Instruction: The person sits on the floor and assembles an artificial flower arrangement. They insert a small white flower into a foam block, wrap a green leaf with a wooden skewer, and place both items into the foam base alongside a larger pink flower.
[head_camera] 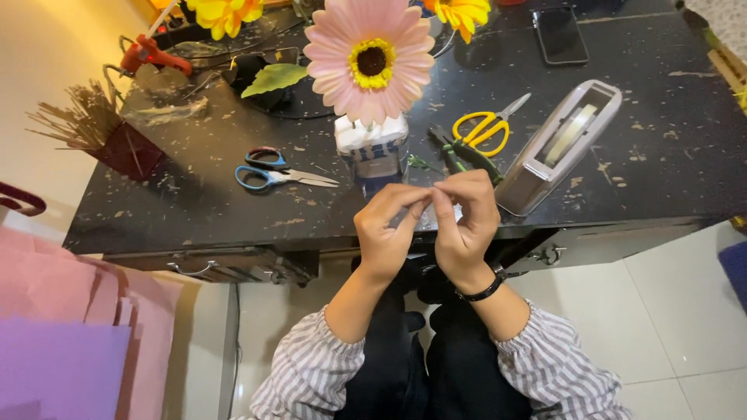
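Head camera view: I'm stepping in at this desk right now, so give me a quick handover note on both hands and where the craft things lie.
Left hand and right hand: fingertips pinched together at the desk's front edge, on something too small to make out.
Just beyond: pink flower standing in a small clear bottle.
Tape dispenser and yellow scissors to the right; blue scissors to the left; red glue gun far left.
Done or left: cannot be told from this view.

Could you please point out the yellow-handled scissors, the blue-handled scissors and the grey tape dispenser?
Yellow-handled scissors (481, 128): head view, on the handle loops.
Blue-handled scissors (264, 177): head view, on the handles.
Grey tape dispenser (556, 148): head view, on its body.
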